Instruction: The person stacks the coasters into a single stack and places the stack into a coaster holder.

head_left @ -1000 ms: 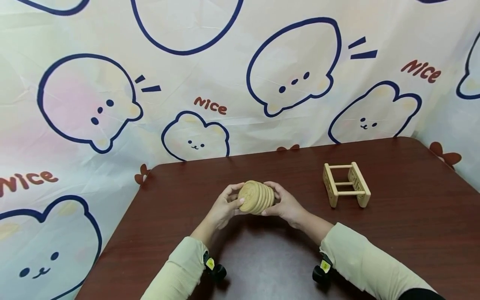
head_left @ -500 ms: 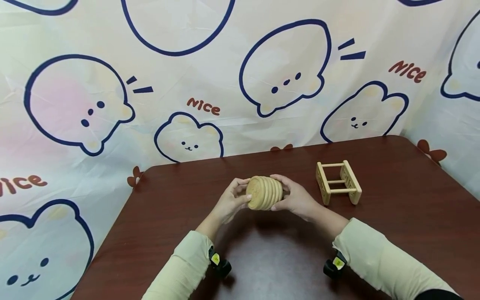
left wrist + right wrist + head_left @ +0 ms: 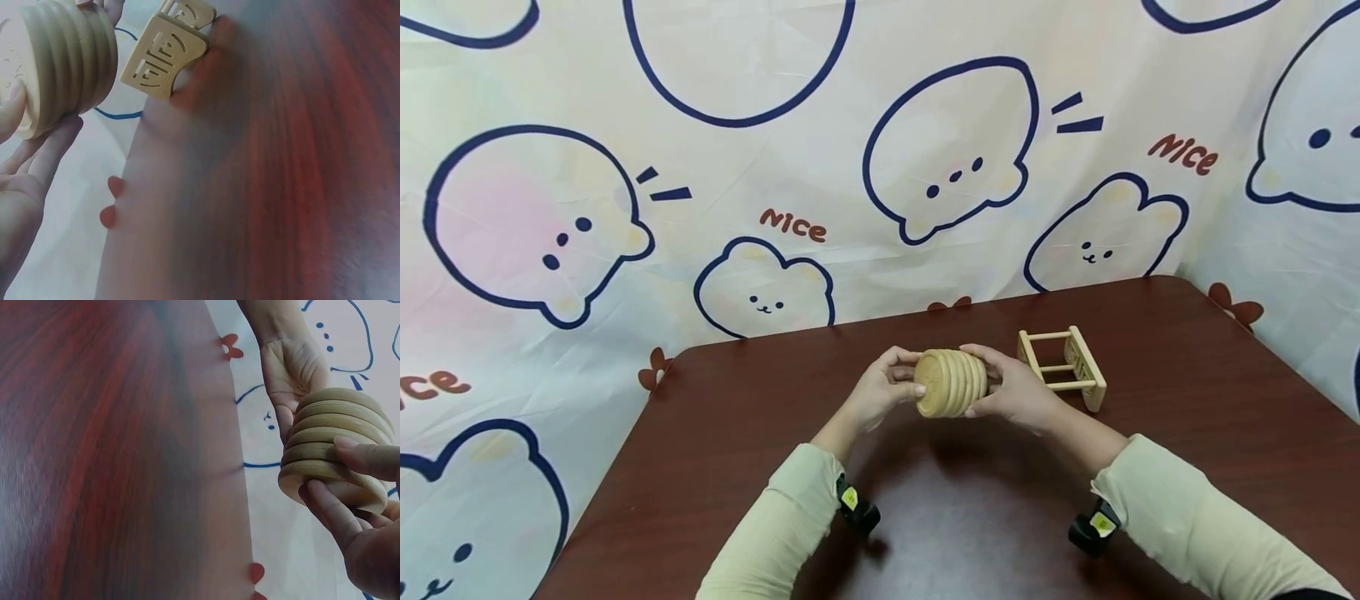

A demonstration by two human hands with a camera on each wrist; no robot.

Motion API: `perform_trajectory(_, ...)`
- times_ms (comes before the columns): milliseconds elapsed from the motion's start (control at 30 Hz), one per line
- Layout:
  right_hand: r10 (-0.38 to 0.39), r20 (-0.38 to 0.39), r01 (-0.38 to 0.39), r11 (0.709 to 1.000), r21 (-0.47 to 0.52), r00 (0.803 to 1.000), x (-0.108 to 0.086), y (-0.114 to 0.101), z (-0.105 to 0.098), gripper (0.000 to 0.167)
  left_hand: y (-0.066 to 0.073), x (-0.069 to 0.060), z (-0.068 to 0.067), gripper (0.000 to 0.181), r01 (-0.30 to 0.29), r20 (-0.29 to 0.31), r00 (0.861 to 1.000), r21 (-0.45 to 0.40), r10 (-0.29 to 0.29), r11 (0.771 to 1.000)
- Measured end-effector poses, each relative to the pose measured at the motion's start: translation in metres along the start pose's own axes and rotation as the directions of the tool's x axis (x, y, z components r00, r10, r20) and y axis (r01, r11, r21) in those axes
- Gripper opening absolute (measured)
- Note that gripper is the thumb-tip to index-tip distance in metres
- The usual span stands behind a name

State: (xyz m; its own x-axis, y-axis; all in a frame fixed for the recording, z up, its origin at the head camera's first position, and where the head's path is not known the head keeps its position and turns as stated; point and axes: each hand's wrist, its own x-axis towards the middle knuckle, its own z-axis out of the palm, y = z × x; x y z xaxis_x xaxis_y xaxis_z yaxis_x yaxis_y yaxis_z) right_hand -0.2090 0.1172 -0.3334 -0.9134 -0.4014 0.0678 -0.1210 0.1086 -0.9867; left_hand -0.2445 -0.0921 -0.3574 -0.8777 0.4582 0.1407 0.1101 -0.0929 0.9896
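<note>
A stack of several round wooden coasters [image 3: 951, 383] lies on its side in the air above the table, gripped from both ends. My left hand [image 3: 883, 387] holds the left end, its thumb on the flat face of the outermost coaster. Faint engraved marks show on that face in the left wrist view. At the other end, my right hand [image 3: 1018, 392] grips the stack; in the right wrist view its thumb presses the rim and its fingers lie against the end face. Just behind my right hand stands a wooden coaster rack [image 3: 1094, 396], partly hidden by it.
The dark red-brown table [image 3: 760, 417] reaches back to a light cloth backdrop [image 3: 880, 275] printed with bear outlines. Its far edge lies a short way beyond the hands. Black wrist cameras [image 3: 859, 506] hang under both forearms.
Both hands have carried the coaster stack to the right in view, towards the rack. The head view has also swung a little right, and the right hand now covers part of the rack.
</note>
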Motion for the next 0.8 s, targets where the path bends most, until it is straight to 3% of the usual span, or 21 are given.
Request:
perform_trajectory(400, 0.022, -0.031, -0.024, 0.998, -0.066, 0.999, -0.007, -0.003, -0.029, 0.085, 0.004, 0.03, 0.017, 0.039, 0.007, 0.077, 0.997, 0.053, -0.011, 0.999)
perform_trajectory(633, 0.007, -0.053, -0.015, 0.987, -0.16, 0.999, -0.01, -0.008, -0.044, 0.084, 0.007, 0.045, 0.028, 0.039, 0.005, 0.103, 0.995, 0.072, -0.013, 0.997)
perform_trajectory(800, 0.022, -0.037, -0.027, 0.99, -0.138, 0.999, -0.011, -0.008, -0.057, 0.084, 0.007, 0.058, 0.035, 0.04, 0.022, 0.115, 0.993, 0.085, -0.032, 0.996)
